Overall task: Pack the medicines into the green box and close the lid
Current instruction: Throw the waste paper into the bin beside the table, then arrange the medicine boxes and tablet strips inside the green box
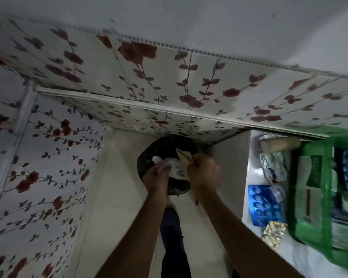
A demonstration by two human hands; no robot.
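Note:
The green box [307,227] lies open on a white counter at the right, with packets inside it. Beside it lie a blue blister pack [263,205], a gold blister strip [273,235], a silver foil pack [273,167] and a beige roll [277,145]. Both hands are away from the box, held over a black bin [163,145] on the floor. My left hand [158,175] grips crumpled clear plastic wrapping [177,169]. A beige paper piece [184,157] is pinched in my right hand [203,173].
Flower-patterned panels cover the wall ahead and at the left. The white counter [253,177] has its edge just right of the bin. A dark shoe [172,219] stands on the pale floor below the hands.

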